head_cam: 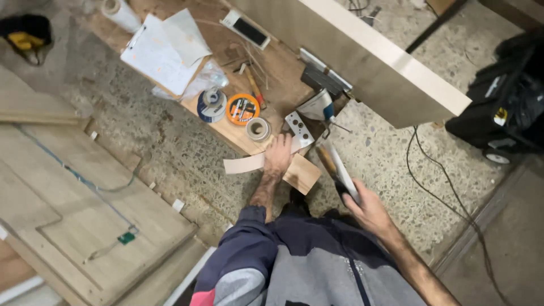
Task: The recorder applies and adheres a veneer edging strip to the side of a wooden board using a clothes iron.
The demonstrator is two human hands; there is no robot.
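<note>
Tape rolls beside left hand

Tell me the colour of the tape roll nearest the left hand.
Beige, with a pale core: the tape roll beside the left hand, head view.

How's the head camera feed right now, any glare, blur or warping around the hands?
Head view: lighting is even and soft, shadows faint; mild sheen on the pale panel, no blown-out glare. The left hand on the wood strip is fairly sharp; the right hand and its long tool look slightly soft. Wide-angle bending shows towards the frame edges.
</note>
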